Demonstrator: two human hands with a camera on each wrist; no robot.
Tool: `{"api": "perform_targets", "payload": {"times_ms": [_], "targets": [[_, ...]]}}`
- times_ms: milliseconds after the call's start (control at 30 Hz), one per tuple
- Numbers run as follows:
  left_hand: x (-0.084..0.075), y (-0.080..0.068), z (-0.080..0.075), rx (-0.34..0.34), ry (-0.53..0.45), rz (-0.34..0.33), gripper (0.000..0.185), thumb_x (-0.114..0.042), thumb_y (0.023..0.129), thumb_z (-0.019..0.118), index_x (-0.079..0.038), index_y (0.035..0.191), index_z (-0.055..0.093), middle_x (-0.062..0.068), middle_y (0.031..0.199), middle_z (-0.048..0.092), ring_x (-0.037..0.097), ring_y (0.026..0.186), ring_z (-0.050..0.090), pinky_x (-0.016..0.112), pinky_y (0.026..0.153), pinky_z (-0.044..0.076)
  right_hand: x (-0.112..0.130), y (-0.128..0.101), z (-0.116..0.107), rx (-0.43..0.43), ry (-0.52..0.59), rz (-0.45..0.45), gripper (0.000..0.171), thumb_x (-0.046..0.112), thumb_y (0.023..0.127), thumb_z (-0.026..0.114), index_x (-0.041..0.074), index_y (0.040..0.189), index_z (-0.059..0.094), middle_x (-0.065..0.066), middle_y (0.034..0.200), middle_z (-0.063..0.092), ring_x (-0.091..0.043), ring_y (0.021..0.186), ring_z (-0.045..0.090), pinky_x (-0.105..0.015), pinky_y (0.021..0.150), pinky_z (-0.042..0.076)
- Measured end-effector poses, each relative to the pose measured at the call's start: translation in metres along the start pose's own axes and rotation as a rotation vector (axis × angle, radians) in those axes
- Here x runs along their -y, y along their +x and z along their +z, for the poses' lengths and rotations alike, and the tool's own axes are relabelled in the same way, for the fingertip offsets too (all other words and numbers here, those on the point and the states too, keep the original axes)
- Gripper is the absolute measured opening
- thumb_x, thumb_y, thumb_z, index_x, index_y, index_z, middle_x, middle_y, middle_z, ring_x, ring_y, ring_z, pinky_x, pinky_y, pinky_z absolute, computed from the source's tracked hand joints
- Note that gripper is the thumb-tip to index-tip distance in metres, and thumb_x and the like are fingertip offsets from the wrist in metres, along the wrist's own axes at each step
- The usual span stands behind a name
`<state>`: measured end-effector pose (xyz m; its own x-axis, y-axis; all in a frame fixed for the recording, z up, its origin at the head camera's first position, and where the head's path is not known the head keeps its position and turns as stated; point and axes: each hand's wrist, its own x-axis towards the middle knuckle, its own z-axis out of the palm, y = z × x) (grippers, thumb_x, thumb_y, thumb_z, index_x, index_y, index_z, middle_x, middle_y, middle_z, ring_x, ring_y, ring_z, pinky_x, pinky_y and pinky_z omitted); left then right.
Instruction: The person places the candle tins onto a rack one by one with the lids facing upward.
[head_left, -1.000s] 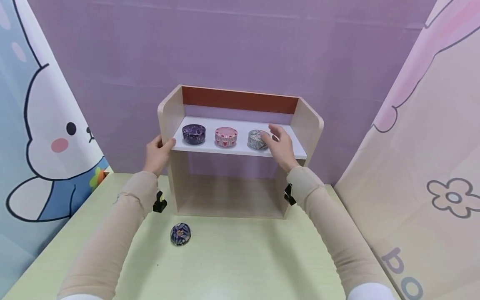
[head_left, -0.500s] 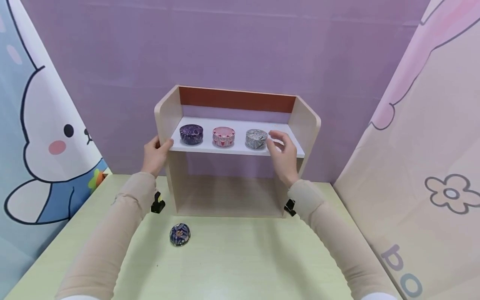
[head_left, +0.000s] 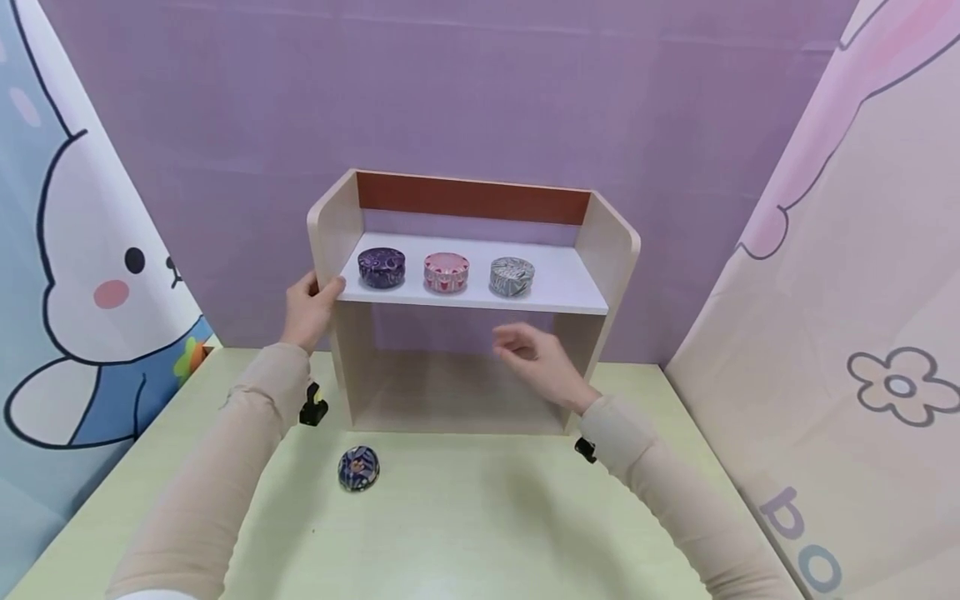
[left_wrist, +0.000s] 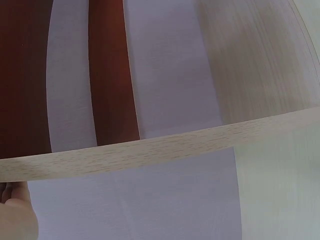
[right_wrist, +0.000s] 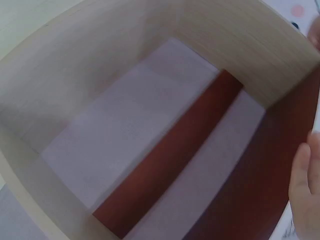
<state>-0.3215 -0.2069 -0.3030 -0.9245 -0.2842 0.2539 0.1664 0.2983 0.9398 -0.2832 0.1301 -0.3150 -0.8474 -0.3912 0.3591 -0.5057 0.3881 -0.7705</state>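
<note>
The left hand (head_left: 309,306) grips the left side panel of the wooden shelf (head_left: 333,225). The right hand (head_left: 536,362) hangs released before its lower opening, below the grey tin (head_left: 512,277).

Pale matt wood-grain shelf unit (head_left: 472,250) with smooth white board. Glossy patterned round tins (head_left: 446,272); matt pale green surface (head_left: 465,525).

Head cam: high, faces forward-down, wide on whole wooden shelf unit (head_left: 472,300) on table (head_left: 465,517). Left wrist cam: very close at unit's side-panel edge (left_wrist: 160,150). Right wrist cam: close, looks into lower compartment (right_wrist: 150,135). All share unit
</note>
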Motion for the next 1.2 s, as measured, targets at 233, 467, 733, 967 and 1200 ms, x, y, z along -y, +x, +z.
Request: {"api": "perform_targets", "payload": {"times_ms": [233,467,733,967,1200], "targets": [[0.001,0.000,0.000,0.009,0.002,-0.016,0.055,-0.041,0.091,0.048,-0.010,0.135,0.044,0.015,0.128,0.049,0.021,0.109,0.044,0.038,0.096,0.037,-0.013,-0.004,0.018,0.180,-0.037,0.049,0.032,0.022,0.088,0.061,0.009,0.117,0.058,-0.005,0.109,0.063,-0.018,0.100,0.059,-0.033,0.089,0.047],[0.002,0.000,0.000,0.012,-0.004,-0.008,0.056,-0.040,0.091,0.048,-0.009,0.137,0.042,0.017,0.130,0.049,0.022,0.111,0.045,0.039,0.098,0.037,-0.027,-0.006,0.040,0.253,-0.085,-0.013,0.029,0.016,0.088,0.060,0.005,0.115,0.059,-0.006,0.107,0.064,-0.018,0.098,0.059,-0.028,0.086,0.048],[0.002,0.001,-0.001,0.013,-0.017,-0.006,0.056,-0.040,0.091,0.049,-0.009,0.137,0.042,0.017,0.131,0.048,0.023,0.113,0.045,0.040,0.100,0.036,-0.032,-0.007,0.064,0.317,-0.248,-0.012,0.031,0.020,0.089,0.059,0.007,0.117,0.059,-0.004,0.115,0.062,-0.018,0.106,0.056,-0.033,0.091,0.045],[0.003,-0.001,-0.001,0.018,-0.021,-0.022,0.056,-0.040,0.091,0.049,-0.011,0.138,0.041,0.015,0.133,0.047,0.023,0.114,0.044,0.041,0.101,0.035,-0.035,-0.010,0.086,0.368,-0.410,-0.100,0.035,0.022,0.090,0.057,0.006,0.121,0.057,-0.005,0.120,0.060,-0.019,0.111,0.055,-0.033,0.094,0.043],[0.001,0.000,-0.002,0.021,0.012,0.002,0.054,-0.041,0.091,0.048,-0.009,0.134,0.045,0.016,0.128,0.050,0.021,0.109,0.046,0.036,0.095,0.038,-0.033,-0.011,0.106,0.415,-0.522,-0.139,0.038,0.027,0.091,0.054,0.009,0.125,0.055,-0.003,0.125,0.058,-0.019,0.118,0.051,-0.034,0.099,0.039]]}}
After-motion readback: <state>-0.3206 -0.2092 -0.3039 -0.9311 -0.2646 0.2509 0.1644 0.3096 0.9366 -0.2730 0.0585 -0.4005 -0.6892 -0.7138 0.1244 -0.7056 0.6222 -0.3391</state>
